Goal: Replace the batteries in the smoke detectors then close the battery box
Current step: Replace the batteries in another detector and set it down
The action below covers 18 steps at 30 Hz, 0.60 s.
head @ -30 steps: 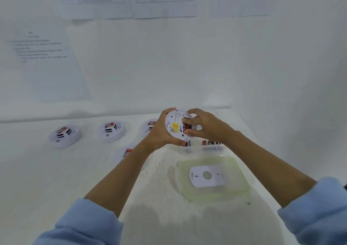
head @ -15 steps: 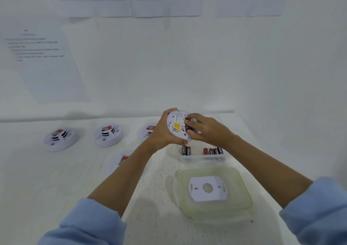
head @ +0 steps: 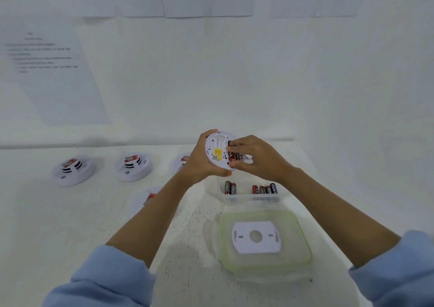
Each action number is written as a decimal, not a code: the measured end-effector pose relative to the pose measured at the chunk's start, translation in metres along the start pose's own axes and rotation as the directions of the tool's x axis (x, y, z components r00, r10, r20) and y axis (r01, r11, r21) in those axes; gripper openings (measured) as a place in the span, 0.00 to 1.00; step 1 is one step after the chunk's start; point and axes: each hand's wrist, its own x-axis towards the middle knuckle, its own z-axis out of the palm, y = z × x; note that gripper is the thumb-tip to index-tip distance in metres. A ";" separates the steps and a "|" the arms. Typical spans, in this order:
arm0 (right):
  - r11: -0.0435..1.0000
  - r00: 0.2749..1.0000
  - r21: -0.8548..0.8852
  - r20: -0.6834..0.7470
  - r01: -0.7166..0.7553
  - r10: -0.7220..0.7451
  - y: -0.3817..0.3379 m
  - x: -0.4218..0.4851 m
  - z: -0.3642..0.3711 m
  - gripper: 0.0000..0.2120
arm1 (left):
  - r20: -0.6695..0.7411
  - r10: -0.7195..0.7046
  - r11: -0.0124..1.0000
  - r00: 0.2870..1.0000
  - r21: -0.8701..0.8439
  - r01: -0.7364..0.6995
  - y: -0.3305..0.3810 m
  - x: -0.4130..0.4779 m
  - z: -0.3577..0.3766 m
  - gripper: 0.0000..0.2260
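My left hand (head: 199,165) grips a round white smoke detector (head: 217,152) above the table, its back with a yellow label turned toward me. In its open compartment sit red-and-black batteries (head: 233,156). My right hand (head: 258,159) pinches one of them, fingertips at its top end and thumb at its bottom end. Below the hands stands the clear battery box (head: 251,198), open, with two batteries (head: 230,188) at its left and several (head: 264,189) at its right. The box's green-rimmed lid (head: 303,257) lies nearer me, with a white mounting plate (head: 256,236) on it.
Two smoke detectors (head: 73,170) (head: 133,166) lie on the white table at the left. A third (head: 182,161) is partly hidden behind my left wrist, and another (head: 146,199) lies beside my left forearm. Paper sheets hang on the wall behind.
Both hands stay on the held detector. My right fingers have shifted a little over the batteries in the compartment, and my view has tilted down a little.
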 end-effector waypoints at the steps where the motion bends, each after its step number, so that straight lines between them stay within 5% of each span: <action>1: 0.995 0.999 0.089 0.002 -0.046 0.046 -0.001 0.000 -0.001 0.18 | 0.001 -0.001 1.000 1.000 -0.006 0.001 0.000 0.000 0.001 0.44; 6: 0.883 0.973 0.411 0.133 -0.229 0.190 -0.007 0.003 -0.014 0.20 | 0.010 0.017 1.000 1.000 0.002 -0.017 -0.002 -0.001 0.004 0.45; 13: 0.889 0.871 0.272 0.435 -0.368 0.227 0.009 -0.010 -0.010 0.22 | -0.060 0.074 0.994 0.995 0.082 -0.069 -0.005 -0.004 -0.006 0.47; 15: 0.876 0.881 0.306 0.413 -0.373 0.230 0.009 -0.010 -0.006 0.20 | -0.064 0.075 0.994 0.995 0.084 -0.070 -0.005 -0.005 -0.006 0.47; 18: 0.835 0.948 0.450 0.184 -0.317 0.261 0.009 -0.004 -0.006 0.13 | -0.063 0.076 0.995 0.995 0.070 -0.071 -0.007 -0.006 -0.004 0.47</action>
